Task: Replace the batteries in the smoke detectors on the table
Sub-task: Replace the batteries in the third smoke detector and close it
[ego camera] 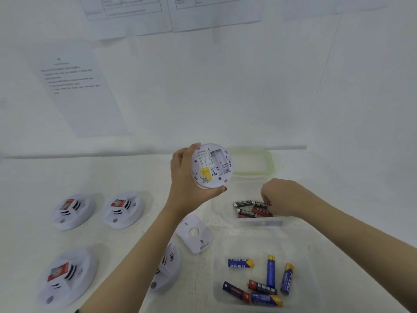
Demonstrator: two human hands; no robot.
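White surface, papered wall behind. Nearest: clear tub holding six blue batteries. Four smoke detectors rest face-up at left, with one loose back plate beside them. In the farther tub, right hand, fingers curled, pinches among dark batteries. Left hand, raised, grips fifth detector, underside up, battery bay showing.

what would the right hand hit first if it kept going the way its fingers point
Likely the black battery just ahead of the right hand, in the far clear container; they may already touch.
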